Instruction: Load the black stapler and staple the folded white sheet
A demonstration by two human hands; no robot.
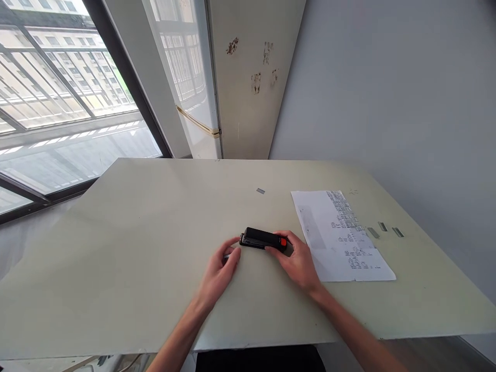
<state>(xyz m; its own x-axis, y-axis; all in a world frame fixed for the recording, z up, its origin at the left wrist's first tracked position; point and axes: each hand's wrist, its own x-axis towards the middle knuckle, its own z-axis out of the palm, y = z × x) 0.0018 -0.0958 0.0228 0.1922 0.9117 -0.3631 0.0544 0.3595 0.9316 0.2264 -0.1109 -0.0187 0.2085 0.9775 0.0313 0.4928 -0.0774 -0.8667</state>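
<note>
Two bare hands meet around a black stapler (264, 239) that lies flat on the desk (135, 248), a little right of the middle and closer to the near edge than to the far one. Its long axis runs nearly parallel to that near edge, tilted only slightly, with the red-tipped end pointing right and the dark nose pointing left.

The right hand (298, 261) comes in from the near-right with its fingers curled over the red end and the thumb tucked on the near side, so it grips the stapler there. The left hand (221, 268) sits just beside the nose, fingers loosely bent and thumb reaching toward the metal tip. I cannot tell whether it touches the tip or pinches something small and pale between its fingers (the spot is too small to read). Each hand has one end, with the stapler between them, and only the right has a clear hold.

Toward the right edge lies a printed sheet of paper (333, 243), its near-left corner close to the right hand but apart from it. A row of staple strips (344, 209) rests along the sheet's far-right part, with a few more on the bare desk beyond. One lone staple piece (260, 191) lies farther back, well apart from the stapler. A window (58, 93) fills the far left.
</note>
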